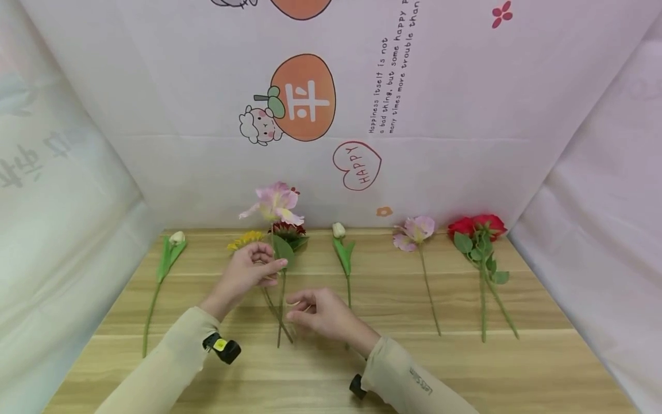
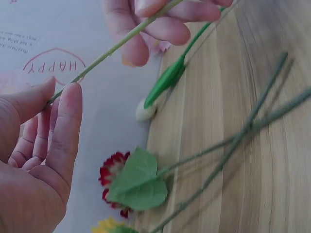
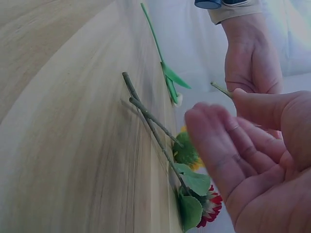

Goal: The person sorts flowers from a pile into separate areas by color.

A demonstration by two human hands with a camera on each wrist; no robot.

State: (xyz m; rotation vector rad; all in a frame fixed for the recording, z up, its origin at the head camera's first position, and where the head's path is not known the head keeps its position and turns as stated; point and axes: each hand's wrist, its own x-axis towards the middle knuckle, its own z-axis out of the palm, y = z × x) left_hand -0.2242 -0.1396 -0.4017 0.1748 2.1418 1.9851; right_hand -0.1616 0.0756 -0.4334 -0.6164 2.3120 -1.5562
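Note:
My left hand [image 1: 253,270] pinches the thin green stem [image 2: 114,47] of a pink flower with pale yellow at its centre [image 1: 276,204], holding it upright above the table. Close to the stem's lower end is my right hand [image 1: 323,310], fingers apart and loosely bent. In the left wrist view the stem crosses in front of those fingers; in the right wrist view its cut tip [image 3: 219,88] shows beside the thumb. Below the hands lie a yellow flower [image 1: 245,238] and a dark red flower with white [image 2: 114,182], their stems crossing.
White tulips lie at the left [image 1: 165,256] and middle [image 1: 343,253] of the wooden table [image 1: 388,368]. Further right are another pink flower [image 1: 416,232] and red roses [image 1: 477,226] with crossed stems. A printed white cloth [image 1: 439,103] stands behind.

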